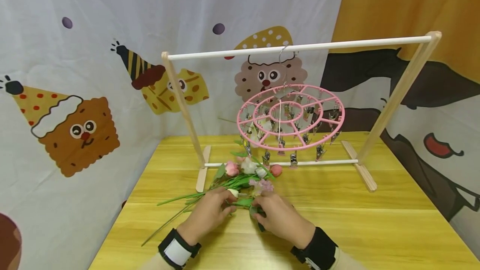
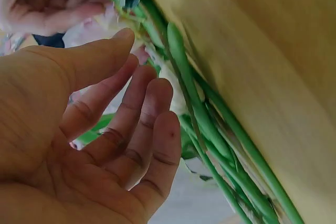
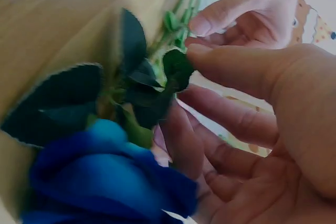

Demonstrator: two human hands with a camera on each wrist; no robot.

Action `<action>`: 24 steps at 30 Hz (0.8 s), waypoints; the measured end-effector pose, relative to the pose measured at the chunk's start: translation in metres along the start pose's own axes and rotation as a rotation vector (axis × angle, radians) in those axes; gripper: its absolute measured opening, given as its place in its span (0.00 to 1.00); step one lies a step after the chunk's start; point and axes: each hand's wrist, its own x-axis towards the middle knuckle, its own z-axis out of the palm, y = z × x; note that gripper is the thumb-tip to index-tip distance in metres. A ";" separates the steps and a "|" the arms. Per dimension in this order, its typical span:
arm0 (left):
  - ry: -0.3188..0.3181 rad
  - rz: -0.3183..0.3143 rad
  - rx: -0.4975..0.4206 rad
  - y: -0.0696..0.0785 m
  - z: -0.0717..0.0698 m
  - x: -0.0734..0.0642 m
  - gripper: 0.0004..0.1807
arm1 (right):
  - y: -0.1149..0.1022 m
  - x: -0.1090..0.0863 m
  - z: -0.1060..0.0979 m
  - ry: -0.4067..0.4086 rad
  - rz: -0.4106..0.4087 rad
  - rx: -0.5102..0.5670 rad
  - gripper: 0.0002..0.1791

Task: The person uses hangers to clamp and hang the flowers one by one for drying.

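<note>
A bunch of flowers lies on the wooden table (image 1: 322,228), its green stems (image 1: 187,197) fanning to the left. My left hand (image 1: 210,211) is beside the stems with fingers loosely bent and nothing between them in the left wrist view. At the right, my right hand (image 1: 281,216) holds a blue rose (image 3: 110,177) by its dark green leaves (image 3: 178,69), thumb on one side and fingers on the other. Just beyond the hands lie a pink flower (image 1: 232,168), a white flower (image 1: 249,165) and a lilac flower (image 1: 261,186).
A wooden rack (image 1: 399,91) with a white top bar (image 1: 232,52) stands behind the flowers. From it hangs a round pink clip hanger (image 1: 339,124) with several metal clips (image 1: 293,159). Behind the hanger shows another white flower (image 1: 256,133). A printed cloth (image 1: 123,7) covers the wall.
</note>
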 end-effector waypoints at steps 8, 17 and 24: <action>-0.003 0.078 0.114 0.008 0.010 -0.002 0.09 | 0.005 0.000 0.013 0.005 -0.040 -0.110 0.13; 0.037 0.113 0.152 0.005 0.007 -0.002 0.08 | 0.005 -0.004 0.009 0.012 -0.023 -0.048 0.15; 0.019 0.024 0.012 -0.006 -0.005 -0.006 0.08 | 0.007 -0.008 -0.003 0.071 0.011 0.060 0.17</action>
